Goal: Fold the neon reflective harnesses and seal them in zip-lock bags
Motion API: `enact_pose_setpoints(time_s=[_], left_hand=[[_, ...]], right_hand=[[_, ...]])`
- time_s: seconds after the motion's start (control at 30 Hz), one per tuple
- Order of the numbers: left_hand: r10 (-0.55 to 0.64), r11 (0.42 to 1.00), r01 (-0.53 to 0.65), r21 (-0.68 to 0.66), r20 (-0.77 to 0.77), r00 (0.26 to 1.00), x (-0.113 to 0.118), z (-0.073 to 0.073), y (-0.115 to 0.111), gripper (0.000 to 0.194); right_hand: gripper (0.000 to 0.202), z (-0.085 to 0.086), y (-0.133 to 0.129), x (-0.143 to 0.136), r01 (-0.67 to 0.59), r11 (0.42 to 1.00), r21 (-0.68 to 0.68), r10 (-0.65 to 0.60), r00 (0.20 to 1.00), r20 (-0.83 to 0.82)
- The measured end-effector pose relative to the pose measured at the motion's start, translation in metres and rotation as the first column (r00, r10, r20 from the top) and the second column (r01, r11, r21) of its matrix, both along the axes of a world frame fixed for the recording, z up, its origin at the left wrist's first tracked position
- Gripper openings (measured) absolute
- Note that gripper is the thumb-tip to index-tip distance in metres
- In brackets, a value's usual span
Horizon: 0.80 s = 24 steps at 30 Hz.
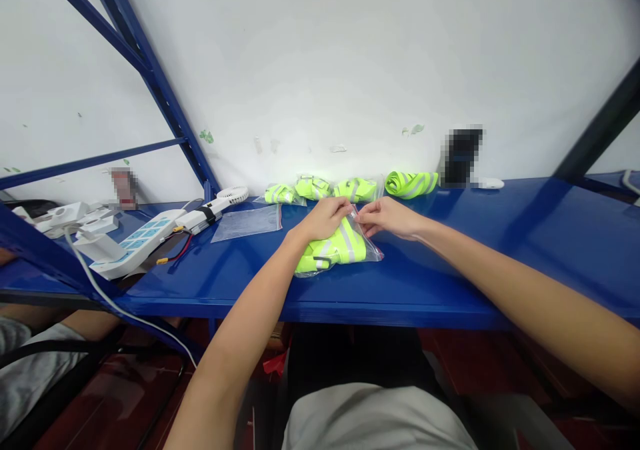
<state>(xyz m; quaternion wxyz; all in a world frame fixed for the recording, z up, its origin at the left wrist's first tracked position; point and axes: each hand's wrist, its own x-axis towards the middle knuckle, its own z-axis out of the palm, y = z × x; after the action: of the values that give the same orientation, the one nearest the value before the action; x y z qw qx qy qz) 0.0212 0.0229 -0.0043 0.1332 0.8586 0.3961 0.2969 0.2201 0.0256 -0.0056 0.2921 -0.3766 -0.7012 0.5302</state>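
Observation:
A clear zip bag (374, 250) lies on the blue table (240, 270) in front of me, with a folded neon-yellow reflective vest (340, 247) inside it. My left hand (327, 217) is closed on the bag's upper edge, over the vest. At the bag's right side, my right hand (387, 217) pinches the zip edge between thumb and fingers. The two hands are close together along that edge. Whether the zip is sealed under the fingers cannot be made out.
Bagged yellow vests (313, 187) and a rolled one (411, 183) line the wall. A flat clear bag (247, 223) lies left, near a handheld fan (233, 195) and a power strip (145, 240). A blurred phone (461, 157) leans at right. Another person's leg (75, 327) shows lower left.

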Motion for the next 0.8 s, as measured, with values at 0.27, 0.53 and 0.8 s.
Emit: enact_pose_setpoints(time_s=[0.27,0.53,0.8], left_hand=[[-0.009,1.000,0.009,0.006,-0.018,1.000,0.002,0.002,-0.004,0.033],[-0.004,0.998,0.005,-0.061,0.029,1.000,0.001,0.003,-0.006,0.032],[-0.011,0.998,0.012,-0.063,0.019,1.000,0.000,0.001,-0.002,0.030]], right_hand=[[0.018,0.000,-0.003,-0.003,0.000,0.990,0.143,-0.010,0.997,0.071],[0.019,-0.010,0.002,-0.003,0.024,0.985,0.172,-0.030,0.999,0.034],[0.018,-0.003,0.000,-0.001,0.016,0.996,0.089,-0.018,0.999,0.028]])
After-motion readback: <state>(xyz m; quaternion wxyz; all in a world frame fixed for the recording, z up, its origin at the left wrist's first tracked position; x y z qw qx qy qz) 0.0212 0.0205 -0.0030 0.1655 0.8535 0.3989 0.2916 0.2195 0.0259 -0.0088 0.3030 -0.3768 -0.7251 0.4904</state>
